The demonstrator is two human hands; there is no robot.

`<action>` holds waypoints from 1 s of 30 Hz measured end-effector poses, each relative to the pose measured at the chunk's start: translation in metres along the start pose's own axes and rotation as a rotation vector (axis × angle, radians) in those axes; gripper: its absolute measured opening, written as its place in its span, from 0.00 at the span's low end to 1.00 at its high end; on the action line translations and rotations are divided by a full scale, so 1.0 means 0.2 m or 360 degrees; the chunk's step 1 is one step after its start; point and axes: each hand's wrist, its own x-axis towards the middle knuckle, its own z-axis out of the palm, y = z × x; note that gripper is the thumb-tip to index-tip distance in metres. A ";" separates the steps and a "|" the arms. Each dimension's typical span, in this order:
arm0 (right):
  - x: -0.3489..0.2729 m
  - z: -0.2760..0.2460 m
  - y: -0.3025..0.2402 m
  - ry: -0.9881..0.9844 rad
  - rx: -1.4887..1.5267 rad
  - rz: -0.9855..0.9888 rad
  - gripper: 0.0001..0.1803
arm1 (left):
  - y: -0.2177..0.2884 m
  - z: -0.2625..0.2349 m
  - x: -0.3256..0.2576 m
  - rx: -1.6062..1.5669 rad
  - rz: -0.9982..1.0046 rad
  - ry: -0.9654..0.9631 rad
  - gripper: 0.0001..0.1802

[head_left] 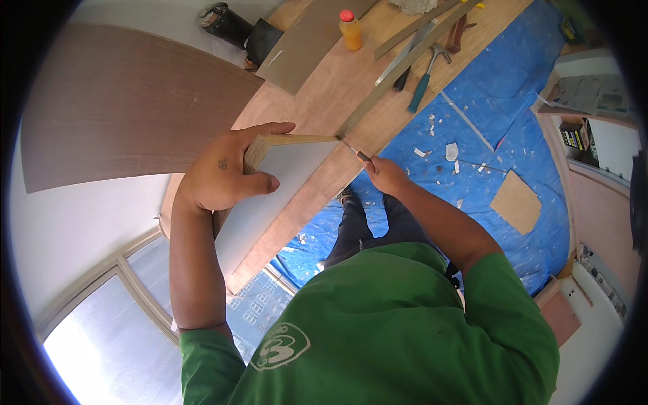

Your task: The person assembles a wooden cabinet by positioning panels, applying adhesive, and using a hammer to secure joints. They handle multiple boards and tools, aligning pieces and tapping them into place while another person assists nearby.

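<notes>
A white-faced wooden board (283, 177) stands tilted on the plywood worktop, its raw wood edge facing up. My left hand (226, 169) grips its near left corner, the thumb on the white face and the fingers over the edge. In my right hand (387, 177) is a slim hand tool (362, 156) with a dark handle and thin metal tip; its exact kind is too small to tell. The tip meets the board's far right corner, beside the end of a long wooden strip (378, 94) lying on the worktop.
On the plywood worktop (317, 108) are a claw hammer (420, 91) with a green handle, an orange bottle (350, 34) and a brown panel (304, 50). A large curved wood sheet (135, 101) stands at left. Scraps and a plywood offcut (516, 202) lie on blue sheeting (466, 169).
</notes>
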 end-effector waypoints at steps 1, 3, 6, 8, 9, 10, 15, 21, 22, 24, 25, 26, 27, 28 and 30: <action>0.01 0.00 0.00 -0.0023 0.0006 0.0032 0.22 | 0.00 0.00 0.00 -0.0027 -0.0018 -0.0002 0.45; 0.02 0.01 0.00 -0.0009 -0.0020 0.0024 0.22 | 0.00 0.00 0.00 -0.0013 -0.0007 0.0009 0.45; 0.04 0.02 0.00 0.0061 -0.0093 -0.0049 0.21 | 0.01 0.01 0.00 0.0005 0.0020 0.0018 0.46; 0.05 0.02 0.01 0.0038 -0.0133 -0.0008 0.21 | 0.02 0.01 0.01 0.0005 -0.0027 0.0019 0.48; 0.05 0.02 0.01 0.0023 -0.0120 -0.0027 0.21 | 0.03 0.01 0.01 -0.0005 -0.0091 0.0020 0.51; 0.05 0.02 0.02 0.0004 -0.0123 -0.0027 0.21 | 0.04 0.01 0.01 -0.0014 -0.0155 0.0022 0.53; 0.04 0.01 0.01 0.0020 -0.0116 -0.0062 0.21 | 0.05 0.00 0.02 -0.0027 -0.0179 0.0009 0.53; 0.03 -0.01 -0.01 -0.0051 -0.0205 -0.0038 0.23 | 0.02 0.01 0.02 -0.0076 -0.0027 -0.0006 0.48; 0.03 -0.01 -0.02 -0.0042 -0.0215 -0.0051 0.24 | 0.02 0.01 0.02 -0.0079 -0.0009 -0.0022 0.45; 0.04 -0.02 -0.02 -0.0038 -0.0205 -0.0066 0.26 | 0.01 0.01 0.01 -0.0047 0.0033 -0.0028 0.45; 0.04 -0.03 -0.02 -0.0041 -0.0185 -0.0068 0.27 | 0.01 0.01 0.01 -0.0043 0.0040 -0.0030 0.45; 0.05 -0.03 -0.02 -0.0036 -0.0166 -0.0047 0.28 | 0.02 0.01 0.01 -0.0028 0.0049 -0.0026 0.44; 0.06 -0.04 -0.03 -0.0071 -0.0187 -0.0037 0.29 | 0.02 0.01 0.01 -0.0020 0.0054 -0.0020 0.44; 0.07 -0.04 -0.03 -0.0099 -0.0209 -0.0004 0.30 | 0.02 0.02 0.01 -0.0013 0.0056 -0.0022 0.44; 0.08 -0.05 -0.05 -0.0143 -0.0234 0.0021 0.32 | 0.03 0.02 0.01 0.0007 0.0079 -0.0026 0.44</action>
